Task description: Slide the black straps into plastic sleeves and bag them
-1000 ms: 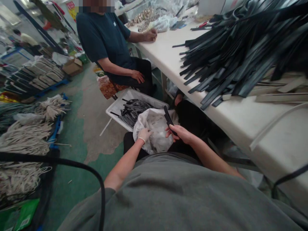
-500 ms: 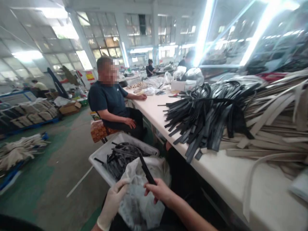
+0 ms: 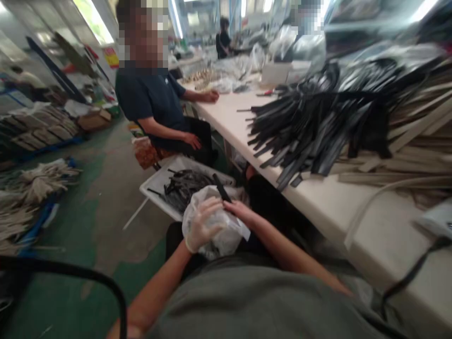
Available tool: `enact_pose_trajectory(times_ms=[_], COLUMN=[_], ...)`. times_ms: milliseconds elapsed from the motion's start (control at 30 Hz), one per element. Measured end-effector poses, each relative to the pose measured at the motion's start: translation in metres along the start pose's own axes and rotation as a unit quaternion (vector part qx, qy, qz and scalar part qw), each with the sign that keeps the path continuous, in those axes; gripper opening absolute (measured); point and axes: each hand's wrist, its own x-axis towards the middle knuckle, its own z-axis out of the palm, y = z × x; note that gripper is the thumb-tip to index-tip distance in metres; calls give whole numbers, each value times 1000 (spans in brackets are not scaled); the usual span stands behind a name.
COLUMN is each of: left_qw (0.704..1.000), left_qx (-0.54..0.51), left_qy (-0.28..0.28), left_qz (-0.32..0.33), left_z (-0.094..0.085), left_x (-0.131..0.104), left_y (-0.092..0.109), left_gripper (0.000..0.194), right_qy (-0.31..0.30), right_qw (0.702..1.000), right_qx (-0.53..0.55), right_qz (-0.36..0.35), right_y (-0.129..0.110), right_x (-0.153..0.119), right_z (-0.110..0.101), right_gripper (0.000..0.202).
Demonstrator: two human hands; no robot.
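My left hand (image 3: 204, 225), in a thin whitish glove, is raised over a white plastic bag (image 3: 229, 238) on my lap. Its fingers are stretched out, the thumb apart, and the fingertips reach close to the lower end of a black strap (image 3: 221, 187); whether they touch it I cannot tell. My bare right hand (image 3: 240, 212) has closed around that strap, which points up and away from me. Just beyond the bag, a white plastic crate (image 3: 150, 189) holds a tangle of black straps (image 3: 187, 186).
At right, a long pale table (image 3: 318, 197) carries a heap of black strips (image 3: 310, 122) and beige strips (image 3: 420, 165). A seated person (image 3: 151, 101) rests an arm on its far part. Beige bundles (image 3: 38, 188) lie on the floor at left.
My view has tilted down, showing my torso. The left hand has gone from pinching the bag's edge to stretched fingers near the strap. My right hand still grips the strap.
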Motion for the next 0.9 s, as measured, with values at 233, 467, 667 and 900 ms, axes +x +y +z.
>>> enact_pose_trajectory(times_ms=[233, 467, 667, 900], left_qw=[898, 790, 823, 943], left_qx=[251, 240, 202, 63], left_qy=[-318, -482, -437, -210], left_qz=[-173, -293, -301, -251], left_z=[98, 124, 96, -1], left_x=[-24, -48, -40, -15], left_y=[-60, -100, -104, -61], left_gripper=[121, 118, 52, 33], right_qy=[197, 188, 159, 110], right_qw=[980, 982, 986, 989], right_qx=[16, -20, -44, -100], right_qz=[28, 29, 26, -18], right_y=[28, 32, 35, 33], right_x=[59, 68, 70, 65], right_z=[-56, -66, -66, -57], right_gripper=[20, 23, 23, 34])
